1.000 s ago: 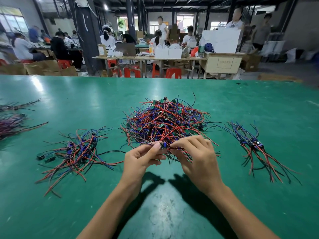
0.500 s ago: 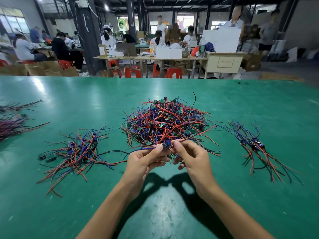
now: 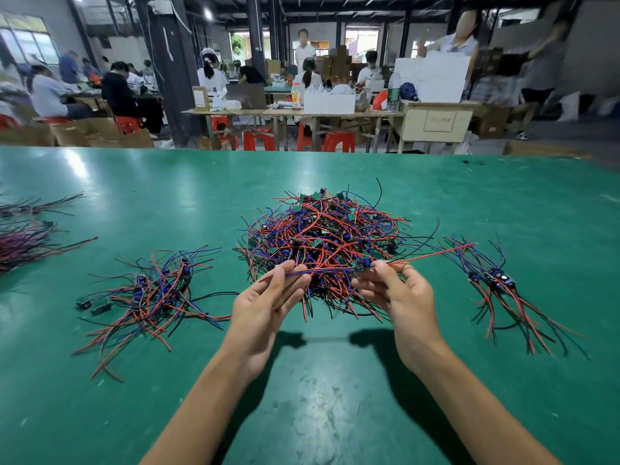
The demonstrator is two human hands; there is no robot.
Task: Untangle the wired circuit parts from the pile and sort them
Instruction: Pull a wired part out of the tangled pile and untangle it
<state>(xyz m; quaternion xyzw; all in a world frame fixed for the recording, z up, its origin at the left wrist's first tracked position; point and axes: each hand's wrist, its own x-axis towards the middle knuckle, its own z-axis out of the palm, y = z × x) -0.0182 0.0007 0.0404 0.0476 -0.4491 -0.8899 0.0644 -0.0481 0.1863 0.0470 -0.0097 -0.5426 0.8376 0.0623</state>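
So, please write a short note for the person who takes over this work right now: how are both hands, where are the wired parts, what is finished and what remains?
Left hand: pinches the blue wire ends of one wired part.
Right hand: pinches the same part at its small board; its red wire points right. The part is stretched between the hands, just in front of the pile.
Central pile: still large and tangled, on the green table.
Sorted: one group on the left, a smaller group on the right. More wire bundles lie at the far left edge.
Left to do: place the held part in a group, then continue with the pile.
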